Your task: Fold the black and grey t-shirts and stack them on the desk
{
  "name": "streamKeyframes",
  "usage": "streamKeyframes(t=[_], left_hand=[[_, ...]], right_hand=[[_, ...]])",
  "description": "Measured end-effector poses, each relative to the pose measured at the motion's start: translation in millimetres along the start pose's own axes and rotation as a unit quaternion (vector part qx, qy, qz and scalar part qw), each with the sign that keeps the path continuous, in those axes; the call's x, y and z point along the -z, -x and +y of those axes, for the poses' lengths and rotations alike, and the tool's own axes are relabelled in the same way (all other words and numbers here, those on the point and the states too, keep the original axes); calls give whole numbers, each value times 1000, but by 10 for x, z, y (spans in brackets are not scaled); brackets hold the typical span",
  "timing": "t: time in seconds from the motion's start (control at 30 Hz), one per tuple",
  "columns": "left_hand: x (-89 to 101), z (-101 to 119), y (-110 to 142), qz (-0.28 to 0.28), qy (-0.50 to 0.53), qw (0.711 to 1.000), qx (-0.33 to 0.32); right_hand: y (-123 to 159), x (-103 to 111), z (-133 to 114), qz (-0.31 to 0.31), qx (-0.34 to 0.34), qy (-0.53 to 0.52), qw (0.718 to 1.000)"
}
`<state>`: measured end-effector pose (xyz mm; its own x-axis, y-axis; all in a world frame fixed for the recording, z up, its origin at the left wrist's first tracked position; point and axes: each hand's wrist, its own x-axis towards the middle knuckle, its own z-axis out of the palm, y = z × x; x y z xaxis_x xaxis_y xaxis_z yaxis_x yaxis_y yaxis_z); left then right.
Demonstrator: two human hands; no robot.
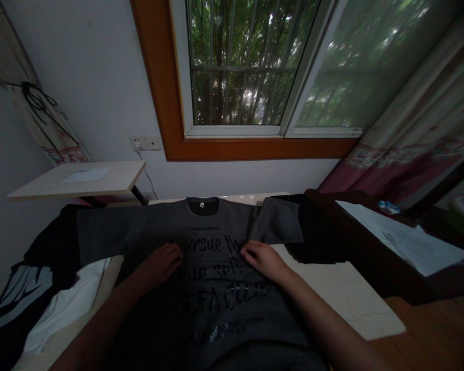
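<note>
A dark grey T-shirt (pixel 216 273) with black lettering lies spread in front of me, its collar toward the window. My left hand (pixel 167 262) is on the left of its chest, fingers curled together against the cloth. On the other side of the lettering, my right hand (pixel 261 257) pinches the fabric near the base of the right sleeve (pixel 280 219). That sleeve is creased and bent over, while the left sleeve (pixel 108 229) lies flat. Dim light hides how much cloth is inside the fingers.
Dark clothing (pixel 48 247) and a white cloth (pixel 67 304) lie at the left. A small raised board (pixel 42 183) holds a paper. At the right are a pale board (pixel 351 293) and a dark surface with a paper sheet (pixel 402 239). A window (pixel 247 77) is ahead.
</note>
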<state>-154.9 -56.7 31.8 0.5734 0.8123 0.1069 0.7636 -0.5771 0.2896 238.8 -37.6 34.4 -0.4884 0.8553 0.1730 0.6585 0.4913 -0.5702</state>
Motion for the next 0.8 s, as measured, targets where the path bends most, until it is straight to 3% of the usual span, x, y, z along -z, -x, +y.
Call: streamKeyframes(t=[0.17,0.27,0.43,0.57,0.8], left_hand=[[-23,-352,-402,115,-31,989,83],[-101,-572,-702,114,-85,976,165],[-211,-775,-1054,112,-107,960,232],[-222,-907,-1160,110,-116,950,268],[-139,-1147,-1171,85,-125,933,327]], right_hand=[[-591,12,115,95,19,31,995],[-1004,-158,126,71,-6,79,994],[-1524,-532,60,28,-96,184,978],[-1736,-621,67,12,-102,192,976],[-1829,-470,368,16,-123,199,972]])
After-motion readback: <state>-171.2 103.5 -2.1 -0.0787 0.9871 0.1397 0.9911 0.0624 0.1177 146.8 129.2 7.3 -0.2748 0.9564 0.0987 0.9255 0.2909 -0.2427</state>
